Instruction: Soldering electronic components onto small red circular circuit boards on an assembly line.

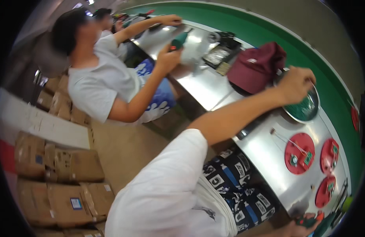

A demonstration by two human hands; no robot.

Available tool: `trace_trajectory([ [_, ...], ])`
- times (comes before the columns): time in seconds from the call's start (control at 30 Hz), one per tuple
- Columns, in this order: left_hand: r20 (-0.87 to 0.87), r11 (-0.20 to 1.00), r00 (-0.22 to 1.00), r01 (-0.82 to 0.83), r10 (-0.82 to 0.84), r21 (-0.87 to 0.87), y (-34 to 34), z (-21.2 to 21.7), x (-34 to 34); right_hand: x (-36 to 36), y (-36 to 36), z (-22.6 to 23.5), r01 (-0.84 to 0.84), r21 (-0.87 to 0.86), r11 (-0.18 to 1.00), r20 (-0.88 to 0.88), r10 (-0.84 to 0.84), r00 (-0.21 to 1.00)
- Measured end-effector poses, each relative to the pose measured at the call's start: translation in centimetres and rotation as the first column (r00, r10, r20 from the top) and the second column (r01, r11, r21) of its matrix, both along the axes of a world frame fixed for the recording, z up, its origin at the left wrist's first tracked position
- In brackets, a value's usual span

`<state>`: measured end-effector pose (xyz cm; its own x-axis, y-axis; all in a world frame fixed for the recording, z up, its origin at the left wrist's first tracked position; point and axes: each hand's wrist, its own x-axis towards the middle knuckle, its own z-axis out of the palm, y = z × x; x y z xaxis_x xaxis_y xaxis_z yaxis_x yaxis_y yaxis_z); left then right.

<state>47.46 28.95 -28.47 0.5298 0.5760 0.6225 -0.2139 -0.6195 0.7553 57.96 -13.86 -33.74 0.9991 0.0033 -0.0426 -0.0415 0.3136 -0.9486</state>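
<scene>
My left arm stretches across the metal table to a round metal bowl point(317, 103) with green contents under what looks like clear film. My left hand point(296, 83) is over the bowl's near rim, its fingers curled and pressed together; whether anything small is between them is hidden. At the lower right edge my right hand point(303, 228) is wrapped round a green and orange power screwdriver point(327, 223), partly cut off by the picture's rim. Between my hands lie red round plates with small green circuit boards: a larger one with white wires point(295, 166) and two others point(330, 152), point(324, 193).
A maroon cap point(253, 67) sits beside the bowl. Beyond it is a black tray point(220, 55) with small parts. At left a co-worker holds a green power screwdriver point(179, 40). Cardboard boxes point(68, 201) are stacked on the floor behind.
</scene>
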Motion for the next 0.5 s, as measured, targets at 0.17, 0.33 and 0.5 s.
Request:
trace_trajectory([
  [0.17,-0.076,0.990,0.993,-0.081,0.090,0.119,-1.5,-0.3,-0.3,-1.5,3.5,1.5,0.049,-0.018,0.999,0.074,-0.047,0.996],
  [0.33,-0.174,0.990,0.980,-0.079,0.099,0.120,-2.5,-0.1,-0.2,-1.3,3.9,1.3,-0.004,0.170,0.985,0.204,-0.032,0.979],
  [0.5,-0.196,0.994,0.975,-0.100,0.105,0.033,-3.1,0.3,-0.3,-1.4,3.7,1.4,0.010,0.069,0.998,0.088,-0.016,0.996],
])
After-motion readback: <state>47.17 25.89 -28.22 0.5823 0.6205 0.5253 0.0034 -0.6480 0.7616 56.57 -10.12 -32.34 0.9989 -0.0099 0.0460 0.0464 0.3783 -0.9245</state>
